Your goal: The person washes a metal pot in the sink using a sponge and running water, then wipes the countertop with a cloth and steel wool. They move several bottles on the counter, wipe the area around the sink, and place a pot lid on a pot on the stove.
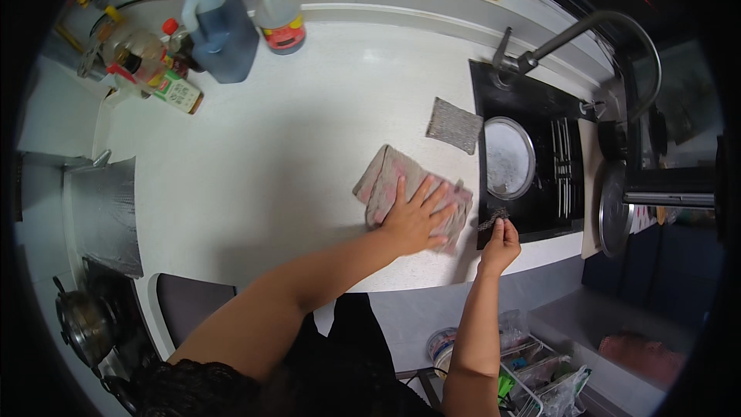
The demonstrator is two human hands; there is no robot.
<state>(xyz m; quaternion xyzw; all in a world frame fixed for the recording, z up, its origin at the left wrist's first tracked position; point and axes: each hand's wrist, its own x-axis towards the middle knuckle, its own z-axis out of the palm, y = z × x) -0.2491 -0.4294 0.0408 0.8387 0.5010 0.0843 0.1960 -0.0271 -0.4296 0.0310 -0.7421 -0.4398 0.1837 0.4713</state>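
My left hand (pixel 417 220) lies flat with spread fingers on a folded beige-and-pink cleaning cloth (pixel 390 177), pressing it against the white countertop (pixel 255 162). At the near left corner of the black sink (pixel 532 220), my right hand (pixel 500 245) pinches a small dark grey mesh scouring pad (pixel 489 222). Most of that pad is thin and partly hidden by the fingers. A flat grey scouring pad (pixel 455 125) rests on the counter beside the sink's left edge. Inside the sink stands a round metal basin (pixel 509 157) with whitish, foamy contents.
A curved faucet (pixel 556 42) rises behind the sink, with a metal rack (pixel 563 170) at its right. At the far left stand a large jug of dark liquid (pixel 224 31), a red-capped bottle (pixel 280 19) and several smaller bottles. A pot (pixel 85 324) sits at the lower left.
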